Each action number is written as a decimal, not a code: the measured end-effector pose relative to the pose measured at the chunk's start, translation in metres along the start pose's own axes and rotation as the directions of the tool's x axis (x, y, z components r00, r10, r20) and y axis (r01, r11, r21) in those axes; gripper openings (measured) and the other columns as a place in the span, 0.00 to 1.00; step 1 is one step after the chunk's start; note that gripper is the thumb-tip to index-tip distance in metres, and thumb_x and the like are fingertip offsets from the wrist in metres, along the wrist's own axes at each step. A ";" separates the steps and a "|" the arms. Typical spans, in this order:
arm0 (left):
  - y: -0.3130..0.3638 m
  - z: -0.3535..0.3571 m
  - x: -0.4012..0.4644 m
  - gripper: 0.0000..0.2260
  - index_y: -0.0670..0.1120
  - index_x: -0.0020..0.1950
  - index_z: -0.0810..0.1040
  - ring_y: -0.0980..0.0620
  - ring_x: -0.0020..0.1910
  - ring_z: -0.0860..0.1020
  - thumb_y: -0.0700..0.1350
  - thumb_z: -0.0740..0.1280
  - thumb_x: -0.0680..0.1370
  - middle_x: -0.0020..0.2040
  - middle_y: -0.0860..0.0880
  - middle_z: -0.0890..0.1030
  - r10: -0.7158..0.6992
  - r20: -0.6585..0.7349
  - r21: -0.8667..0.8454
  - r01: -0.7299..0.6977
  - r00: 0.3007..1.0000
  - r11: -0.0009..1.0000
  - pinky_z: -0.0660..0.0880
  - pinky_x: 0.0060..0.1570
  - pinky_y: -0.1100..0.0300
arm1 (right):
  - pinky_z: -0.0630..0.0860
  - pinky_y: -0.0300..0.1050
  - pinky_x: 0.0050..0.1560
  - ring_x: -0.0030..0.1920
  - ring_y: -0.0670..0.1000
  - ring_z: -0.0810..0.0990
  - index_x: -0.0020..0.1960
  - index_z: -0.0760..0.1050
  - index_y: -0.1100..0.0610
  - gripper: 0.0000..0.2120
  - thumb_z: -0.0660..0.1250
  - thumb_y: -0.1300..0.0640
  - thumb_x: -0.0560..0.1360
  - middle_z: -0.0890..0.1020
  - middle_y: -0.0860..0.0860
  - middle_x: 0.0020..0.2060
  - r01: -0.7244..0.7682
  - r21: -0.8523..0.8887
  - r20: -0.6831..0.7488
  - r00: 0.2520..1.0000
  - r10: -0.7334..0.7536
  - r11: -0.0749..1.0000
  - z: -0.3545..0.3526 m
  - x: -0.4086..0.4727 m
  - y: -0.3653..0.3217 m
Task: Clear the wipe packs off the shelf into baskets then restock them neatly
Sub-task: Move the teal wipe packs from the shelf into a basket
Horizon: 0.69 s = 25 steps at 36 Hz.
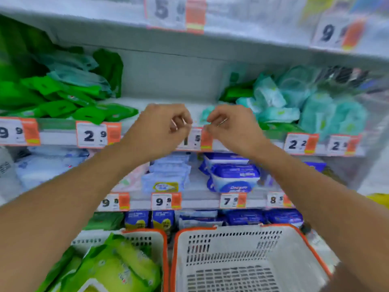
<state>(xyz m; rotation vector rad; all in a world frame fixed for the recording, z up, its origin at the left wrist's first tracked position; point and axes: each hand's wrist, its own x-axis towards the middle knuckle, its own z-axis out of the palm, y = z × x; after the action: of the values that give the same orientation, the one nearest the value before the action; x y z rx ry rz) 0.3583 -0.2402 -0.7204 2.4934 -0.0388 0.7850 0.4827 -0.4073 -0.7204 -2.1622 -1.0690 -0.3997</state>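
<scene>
Green wipe packs (63,102) flank a bare shelf (168,102) gap; both hands (160,127) (229,127) loosely curled, empty; clearing apparently midway, next reach sideways.

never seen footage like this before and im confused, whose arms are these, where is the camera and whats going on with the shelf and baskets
There is no machine here. The one picture comes from a wide-angle camera worn on a person's head, looking forward and down, so the two bare arms are that person's own.

The left hand and right hand are raised side by side at the front edge of a shop shelf, by a price tag. Both are loosely curled; neither visibly holds a pack, though the picture is blurred.

On that shelf, green wipe packs lie piled at the left and pale teal packs at the right, with a bare gap in the middle. Lower shelves hold blue and white packs.

Below stand two white baskets with orange rims: the left basket holds light green packs, while the right basket looks empty.
</scene>
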 end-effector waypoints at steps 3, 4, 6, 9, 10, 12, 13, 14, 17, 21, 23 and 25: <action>0.017 0.021 0.060 0.08 0.49 0.51 0.81 0.52 0.43 0.81 0.49 0.72 0.74 0.44 0.51 0.83 -0.014 -0.035 0.037 0.015 0.999 0.999 0.72 0.45 0.66 | 0.78 0.48 0.49 0.41 0.49 0.80 0.47 0.81 0.55 0.10 0.77 0.55 0.67 0.84 0.50 0.41 -0.083 -0.139 -0.145 0.987 0.062 0.987 -0.044 0.018 0.049; 0.019 0.031 0.078 0.15 0.47 0.57 0.80 0.49 0.50 0.80 0.50 0.74 0.74 0.52 0.48 0.83 -0.079 0.028 0.069 0.077 0.997 0.995 0.71 0.49 0.64 | 0.77 0.50 0.51 0.44 0.52 0.80 0.49 0.81 0.55 0.14 0.78 0.55 0.66 0.84 0.52 0.44 -0.137 -0.169 -0.171 0.979 0.108 0.976 -0.054 0.019 0.068; 0.022 0.050 0.101 0.30 0.45 0.72 0.71 0.46 0.67 0.74 0.53 0.75 0.73 0.69 0.44 0.74 -0.249 0.208 0.146 0.221 0.946 0.964 0.68 0.62 0.61 | 0.74 0.50 0.57 0.52 0.58 0.79 0.56 0.79 0.57 0.23 0.80 0.54 0.64 0.82 0.57 0.52 -0.241 -0.176 -0.225 0.954 0.199 0.954 -0.063 0.014 0.097; 0.027 0.079 0.121 0.34 0.46 0.74 0.68 0.50 0.69 0.72 0.51 0.77 0.71 0.70 0.50 0.72 -0.312 0.335 0.151 0.277 0.889 0.949 0.66 0.63 0.66 | 0.68 0.49 0.59 0.58 0.62 0.75 0.64 0.74 0.58 0.35 0.81 0.52 0.61 0.76 0.60 0.58 -0.305 -0.201 -0.314 0.920 0.233 0.931 -0.067 0.000 0.134; 0.024 0.087 0.128 0.34 0.47 0.73 0.70 0.51 0.66 0.74 0.51 0.78 0.70 0.69 0.51 0.74 -0.331 0.359 0.133 0.303 0.872 0.944 0.68 0.59 0.67 | 0.67 0.49 0.60 0.59 0.62 0.73 0.66 0.72 0.58 0.38 0.81 0.51 0.60 0.75 0.60 0.60 -0.299 -0.220 -0.314 0.923 0.223 0.929 -0.068 -0.004 0.145; 0.025 0.096 0.137 0.34 0.52 0.74 0.66 0.53 0.64 0.73 0.53 0.76 0.72 0.68 0.54 0.72 -0.375 0.410 0.079 0.377 0.831 0.923 0.66 0.55 0.70 | 0.66 0.50 0.63 0.62 0.61 0.71 0.70 0.69 0.59 0.43 0.82 0.49 0.60 0.73 0.60 0.62 -0.296 -0.215 -0.298 0.927 0.226 0.931 -0.072 -0.005 0.159; 0.027 0.098 0.141 0.33 0.54 0.75 0.62 0.53 0.66 0.71 0.55 0.74 0.74 0.68 0.55 0.70 -0.389 0.438 0.047 0.411 0.811 0.910 0.63 0.56 0.70 | 0.66 0.50 0.63 0.63 0.61 0.71 0.71 0.68 0.59 0.44 0.82 0.50 0.61 0.73 0.60 0.62 -0.307 -0.188 -0.283 0.927 0.248 0.933 -0.076 -0.003 0.165; 0.025 0.101 0.146 0.35 0.53 0.77 0.60 0.53 0.70 0.67 0.57 0.72 0.75 0.70 0.55 0.67 -0.414 0.456 0.015 0.459 0.788 0.889 0.62 0.60 0.68 | 0.67 0.50 0.64 0.64 0.61 0.71 0.71 0.67 0.59 0.44 0.83 0.50 0.62 0.73 0.61 0.62 -0.327 -0.149 -0.268 0.922 0.281 0.933 -0.080 0.001 0.169; 0.018 0.111 0.157 0.47 0.45 0.81 0.51 0.48 0.77 0.59 0.62 0.72 0.71 0.79 0.49 0.59 -0.526 0.465 -0.012 0.599 0.712 0.801 0.58 0.72 0.57 | 0.68 0.50 0.63 0.62 0.60 0.74 0.73 0.64 0.58 0.47 0.82 0.46 0.61 0.75 0.60 0.62 -0.370 -0.217 -0.194 0.923 0.331 0.903 -0.080 0.022 0.174; 0.008 0.128 0.163 0.50 0.39 0.78 0.57 0.43 0.74 0.65 0.55 0.80 0.66 0.77 0.43 0.64 -0.608 0.363 -0.088 0.675 0.706 0.732 0.63 0.69 0.54 | 0.65 0.54 0.64 0.63 0.62 0.73 0.71 0.61 0.59 0.47 0.80 0.44 0.62 0.75 0.59 0.61 -0.319 -0.512 -0.090 0.943 0.320 0.797 -0.069 0.047 0.171; 0.009 0.126 0.160 0.51 0.37 0.75 0.64 0.43 0.70 0.70 0.55 0.83 0.60 0.72 0.43 0.71 -0.633 0.325 -0.143 0.698 0.703 0.702 0.66 0.67 0.55 | 0.71 0.53 0.58 0.63 0.63 0.73 0.70 0.62 0.58 0.46 0.82 0.46 0.62 0.76 0.58 0.60 -0.318 -0.538 -0.080 0.941 0.328 0.781 -0.070 0.057 0.167; -0.002 0.119 0.160 0.54 0.41 0.66 0.76 0.45 0.62 0.79 0.58 0.86 0.43 0.63 0.47 0.80 -0.625 0.323 -0.228 0.700 0.711 0.677 0.72 0.66 0.54 | 0.72 0.49 0.47 0.59 0.61 0.76 0.64 0.68 0.57 0.37 0.81 0.49 0.62 0.78 0.56 0.55 -0.260 -0.554 -0.056 0.959 0.276 0.791 -0.070 0.066 0.162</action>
<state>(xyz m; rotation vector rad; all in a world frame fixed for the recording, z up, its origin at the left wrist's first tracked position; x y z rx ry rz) 0.5546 -0.2768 -0.7177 2.0107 0.5926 0.1575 0.6527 -0.4876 -0.7065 -2.8018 -0.6845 -0.6063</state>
